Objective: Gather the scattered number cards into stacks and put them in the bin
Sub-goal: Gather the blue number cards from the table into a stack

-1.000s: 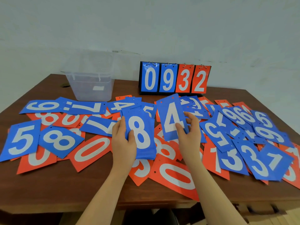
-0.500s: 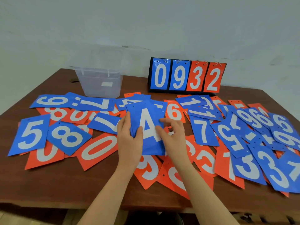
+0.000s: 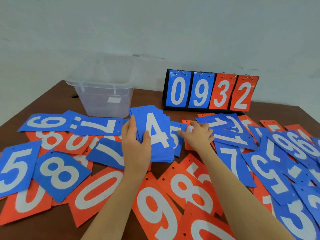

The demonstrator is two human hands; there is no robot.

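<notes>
While a stack of blue cards (image 3: pixel 155 135) topped by a white "4" is gripped in the left hand (image 3: pixel 135 146), thumb laid across its face and fingers curled behind, the stack is kept raised off the table, probably so that further cards can be added without setting it down. The right hand (image 3: pixel 199 137) is stretched out just beside it, fingers loosely bent and fingertips resting on a blue card (image 3: pixel 178 137) lying flat, seemingly a "5"; whether that card is already pinched cannot be told. Blue is evidently being gathered apart from orange.

Around the hands, loose cards are spread over the brown table (image 3: pixel 43 229): a blue "5" (image 3: pixel 13 170) and "8" (image 3: pixel 58 172) at the left, an orange "0" (image 3: pixel 98 189) and "9" (image 3: pixel 155 212) near the front. At the back left the clear plastic bin (image 3: pixel 103 96) stands with no cards visible inside, a small white label on its wall too blurred to read. A ring-bound scoreboard (image 3: pixel 210 92) reads "0932".
</notes>
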